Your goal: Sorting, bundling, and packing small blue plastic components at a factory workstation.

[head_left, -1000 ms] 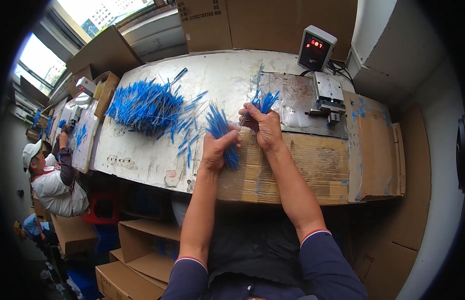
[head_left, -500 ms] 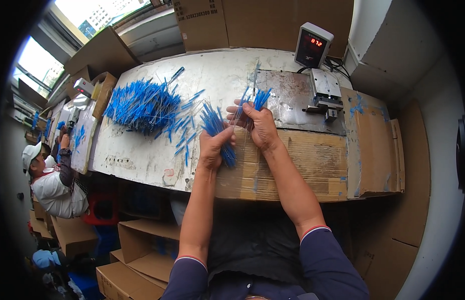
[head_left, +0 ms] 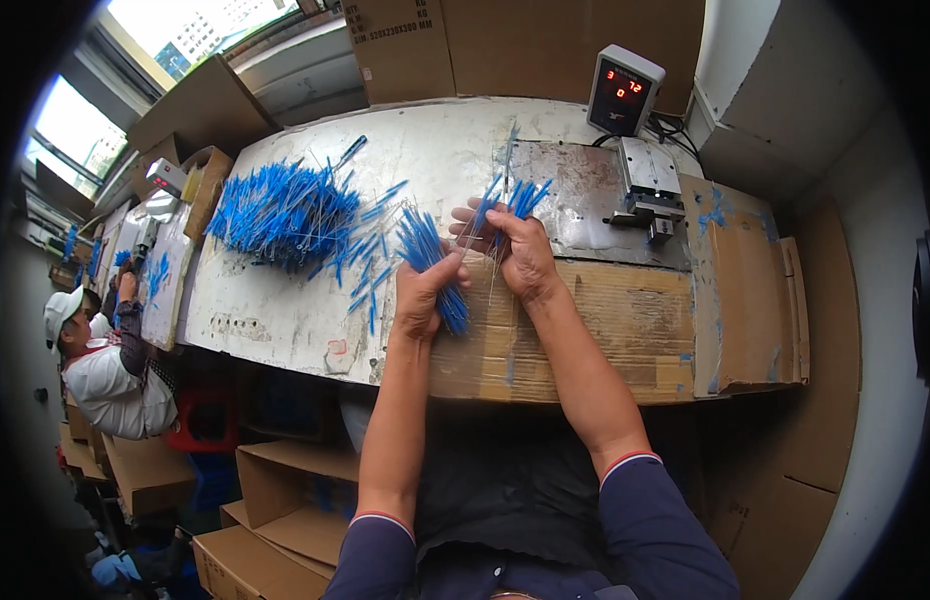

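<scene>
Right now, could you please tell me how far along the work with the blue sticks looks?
Nothing shows as finished: no sorted batch is visible. In hand, the left hand grips a bunch of blue sticks, and the right hand pinches a few sticks above the metal plate. Left over is the large pile on the white worktop, plus loose sticks beside it.

Single view, head-mounted, looking steeply down and forward over the worktable (head_left: 285,310) from close above. Fisheye lens: table edges bow toward the rim, corners black. Both forearms enter from the near edge, the left hand (head_left: 420,295) and right hand (head_left: 525,255) near centre. Far edge takes in cardboard boxes (head_left: 525,45); far left, a window (head_left: 185,30). No second view to compare.
</scene>
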Action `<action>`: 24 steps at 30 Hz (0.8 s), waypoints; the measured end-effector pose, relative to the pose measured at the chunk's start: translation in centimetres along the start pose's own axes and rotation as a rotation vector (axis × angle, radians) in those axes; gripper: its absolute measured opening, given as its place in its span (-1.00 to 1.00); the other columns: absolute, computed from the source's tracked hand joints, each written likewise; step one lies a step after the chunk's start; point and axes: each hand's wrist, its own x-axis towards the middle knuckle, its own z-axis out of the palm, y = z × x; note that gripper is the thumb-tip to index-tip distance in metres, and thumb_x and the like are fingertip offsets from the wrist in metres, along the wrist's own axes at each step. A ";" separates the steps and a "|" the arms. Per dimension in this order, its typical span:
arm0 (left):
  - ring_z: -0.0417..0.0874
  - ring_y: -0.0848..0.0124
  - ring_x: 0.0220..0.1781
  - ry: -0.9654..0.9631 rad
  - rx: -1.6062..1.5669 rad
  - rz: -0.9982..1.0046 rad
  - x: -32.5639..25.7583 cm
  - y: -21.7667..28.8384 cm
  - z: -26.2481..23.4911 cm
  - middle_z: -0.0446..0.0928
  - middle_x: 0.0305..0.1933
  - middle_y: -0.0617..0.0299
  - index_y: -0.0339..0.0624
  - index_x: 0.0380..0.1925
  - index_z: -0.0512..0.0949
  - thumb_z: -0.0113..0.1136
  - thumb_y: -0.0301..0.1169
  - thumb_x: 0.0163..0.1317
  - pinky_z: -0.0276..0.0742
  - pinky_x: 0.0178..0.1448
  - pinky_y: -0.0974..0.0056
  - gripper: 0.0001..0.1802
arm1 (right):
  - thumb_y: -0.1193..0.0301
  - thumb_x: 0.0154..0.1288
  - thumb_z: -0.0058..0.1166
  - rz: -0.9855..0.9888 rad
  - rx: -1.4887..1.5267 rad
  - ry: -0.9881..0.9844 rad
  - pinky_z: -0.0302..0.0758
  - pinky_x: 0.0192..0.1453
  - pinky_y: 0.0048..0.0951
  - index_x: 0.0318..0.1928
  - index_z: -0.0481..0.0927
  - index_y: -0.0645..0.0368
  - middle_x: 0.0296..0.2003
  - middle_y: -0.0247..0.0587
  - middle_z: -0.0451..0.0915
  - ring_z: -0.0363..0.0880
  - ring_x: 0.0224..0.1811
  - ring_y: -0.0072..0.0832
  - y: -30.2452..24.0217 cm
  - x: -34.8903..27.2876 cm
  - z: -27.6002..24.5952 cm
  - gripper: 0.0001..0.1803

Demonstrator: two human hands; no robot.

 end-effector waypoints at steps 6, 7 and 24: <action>0.69 0.41 -0.34 0.001 -0.012 0.018 0.1 -0.1 0.2 0.63 -0.23 0.14 -0.33 0.06 0.47 0.37 -0.58 0.28 0.66 -0.31 0.35 -0.61 | 0.49 0.48 0.06 -0.050 -0.073 0.034 0.74 0.08 -0.16 0.22 0.44 0.47 -0.01 0.14 0.66 0.74 -0.03 -0.13 0.4 0.2 -0.4 -0.60; 0.69 0.41 -0.34 0.001 -0.011 0.018 0.2 -0.3 0.2 0.63 -0.23 0.14 -0.33 0.06 0.47 0.37 -0.58 0.28 0.66 -0.31 0.35 -0.61 | 0.49 0.48 0.06 -0.050 -0.073 0.034 0.74 0.08 -0.16 0.22 0.44 0.47 -0.01 0.14 0.66 0.74 -0.03 -0.13 0.4 0.2 -0.3 -0.60; 0.73 0.37 -0.37 0.031 0.053 0.054 -0.3 -0.6 1.0 0.63 -0.29 0.16 -0.27 -0.01 0.51 0.36 -0.57 0.28 0.70 -0.31 0.29 -0.68 | 0.49 0.51 0.09 -0.130 -0.174 0.163 0.74 -0.23 -0.37 -0.06 0.57 0.36 -0.21 0.00 0.73 0.76 -0.27 -0.33 0.8 0.1 0.0 -0.84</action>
